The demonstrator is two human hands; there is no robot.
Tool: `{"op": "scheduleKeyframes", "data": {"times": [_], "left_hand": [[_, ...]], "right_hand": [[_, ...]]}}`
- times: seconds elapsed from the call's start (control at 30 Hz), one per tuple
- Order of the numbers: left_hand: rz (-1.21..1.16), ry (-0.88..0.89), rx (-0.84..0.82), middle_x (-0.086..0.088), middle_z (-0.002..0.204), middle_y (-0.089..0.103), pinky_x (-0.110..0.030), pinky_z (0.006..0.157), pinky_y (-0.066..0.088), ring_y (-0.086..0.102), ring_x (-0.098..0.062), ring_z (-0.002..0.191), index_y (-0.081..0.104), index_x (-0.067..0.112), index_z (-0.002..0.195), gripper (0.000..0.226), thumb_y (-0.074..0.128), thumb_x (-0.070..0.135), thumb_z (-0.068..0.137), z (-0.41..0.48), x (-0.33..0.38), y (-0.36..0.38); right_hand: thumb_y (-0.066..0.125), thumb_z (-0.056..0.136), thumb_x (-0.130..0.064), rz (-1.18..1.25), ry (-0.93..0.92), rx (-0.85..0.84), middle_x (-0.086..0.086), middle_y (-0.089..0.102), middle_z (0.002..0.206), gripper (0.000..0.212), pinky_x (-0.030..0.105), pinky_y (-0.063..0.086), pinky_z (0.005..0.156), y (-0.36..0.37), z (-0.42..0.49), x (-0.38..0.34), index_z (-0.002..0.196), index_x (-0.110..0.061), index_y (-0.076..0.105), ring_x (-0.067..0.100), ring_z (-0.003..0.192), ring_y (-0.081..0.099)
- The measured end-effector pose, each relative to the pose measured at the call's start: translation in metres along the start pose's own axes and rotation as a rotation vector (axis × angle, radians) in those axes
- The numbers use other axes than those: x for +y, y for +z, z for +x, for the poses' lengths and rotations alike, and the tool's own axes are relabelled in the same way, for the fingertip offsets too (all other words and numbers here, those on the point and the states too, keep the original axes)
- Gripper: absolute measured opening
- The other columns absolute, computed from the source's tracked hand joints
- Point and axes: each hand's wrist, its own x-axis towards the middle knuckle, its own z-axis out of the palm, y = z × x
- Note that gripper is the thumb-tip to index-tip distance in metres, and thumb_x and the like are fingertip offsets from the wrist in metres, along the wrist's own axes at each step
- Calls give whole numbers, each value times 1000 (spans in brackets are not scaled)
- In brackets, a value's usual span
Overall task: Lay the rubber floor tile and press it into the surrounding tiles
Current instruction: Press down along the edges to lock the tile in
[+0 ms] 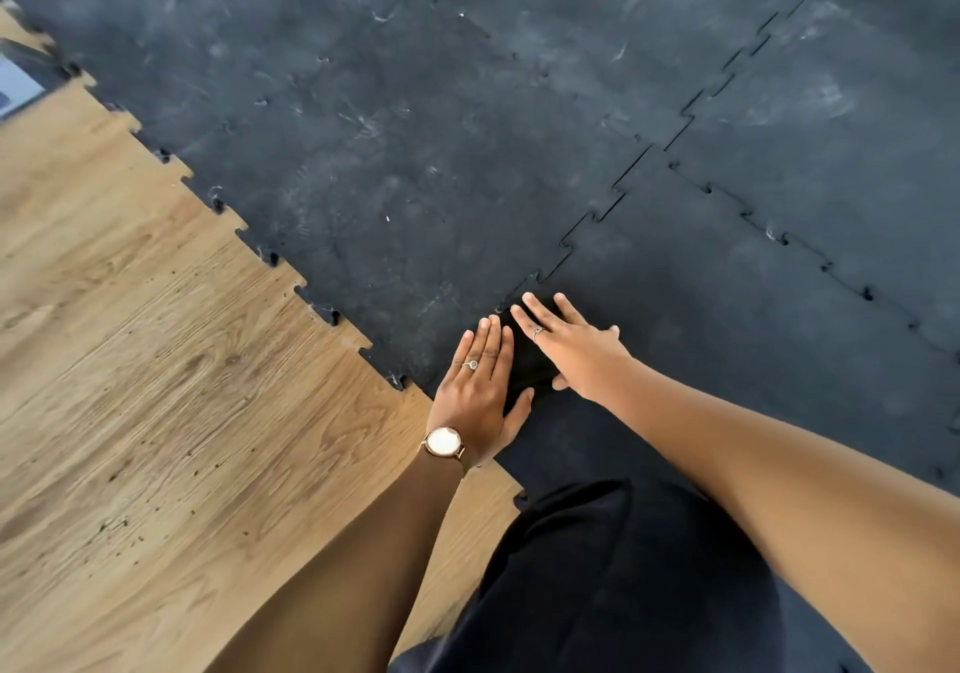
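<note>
A dark, clean rubber floor tile (701,319) lies at the lower right, its toothed edges meeting the scuffed grey tiles (395,153) to the left and the tiles (841,116) beyond. My left hand (480,386), with a watch and a ring, lies flat with fingers together on the seam at the tile's near-left corner. My right hand (571,350) rests palm down beside it on the dark tile, fingers spread toward the seam. Neither hand holds anything.
Bare wood-look flooring (156,360) spreads to the left, bordered by the jagged interlocking edge of the laid tiles. My dark-clothed knee (597,584) sits on the tile at the bottom. A grey object (18,82) lies at the far left edge.
</note>
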Motion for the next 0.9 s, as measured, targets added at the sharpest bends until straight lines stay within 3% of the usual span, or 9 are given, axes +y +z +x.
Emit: {"op": "scheduleKeyframes", "data": {"times": [0.13,0.23,0.43,0.57,0.63,0.73,0.9], "left_hand": [[-28,-97,52,-21,156,24,-41,121,14,17,-30,147,29,-3,147,68,26,45,98,-8,5,3],[-64,-186,77,-21,156,23,-43,120,20,19,-32,147,28,-4,147,67,26,42,99,-22,9,6],[27,-125,77,-23,151,34,-44,116,31,32,-35,141,33,-3,146,67,25,44,98,-25,3,7],[167,30,7,-30,139,47,-48,99,47,49,-43,127,43,4,143,67,22,46,95,-14,-7,2],[159,7,-29,-33,131,53,-49,92,52,55,-46,119,51,6,136,64,27,43,91,-7,-5,-1],[92,-53,-72,-35,130,53,-51,92,52,54,-47,120,50,5,132,56,33,38,90,-5,6,-5],[46,-108,-119,-32,123,60,-49,86,56,61,-43,113,42,8,122,57,67,35,78,1,9,-14]], "right_hand": [[68,90,-22,-71,34,20,-9,-24,160,108,64,43,98,0,-2,-4,153,-26,-20,27,150,-11],[71,88,-23,-96,81,31,-11,-23,160,114,66,40,99,-1,-3,-7,152,-23,-23,28,150,-8],[79,80,-22,-226,85,90,-9,-25,160,123,71,30,103,-8,7,-16,153,-20,-20,30,150,-4],[80,79,-26,-229,54,61,-10,-27,159,126,70,30,104,-11,10,-11,152,-21,-22,28,150,-6],[74,84,-23,-223,60,70,-10,-27,159,118,69,30,104,-9,9,-11,153,-21,-22,28,150,-6],[70,88,-25,-259,57,91,-8,-26,160,113,68,34,102,-11,7,-11,153,-20,-22,29,150,-4],[66,90,-27,-398,62,118,1,-22,162,107,64,41,99,-14,4,-19,153,-12,-19,35,149,9]]}}
